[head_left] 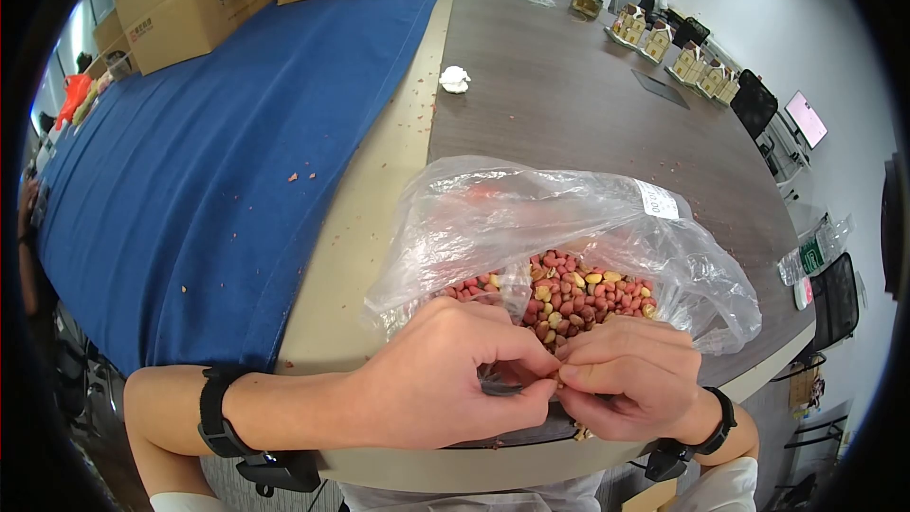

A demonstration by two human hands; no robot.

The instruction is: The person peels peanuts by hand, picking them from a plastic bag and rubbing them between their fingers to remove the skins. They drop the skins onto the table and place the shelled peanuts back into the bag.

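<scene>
My left hand (464,365) and my right hand (630,374) meet at the table's near edge, thumbs and index fingers pinched together. Between the fingertips is a small pale peanut (557,378), mostly hidden by them. Just beyond the hands, a clear plastic bag (512,199) lies on its side with its mouth toward me. Many red-skinned peanuts (592,301), a few of them pale yellow, fill the opening. Bits of peanut skin (582,432) show below my right hand.
A blue cloth (237,161) covers the left side, with cardboard boxes (194,14) at its far end. A crumpled white tissue (455,80) lies on the dark table (559,114). Small house-shaped models (697,66) and a water bottle (815,251) stand along the right.
</scene>
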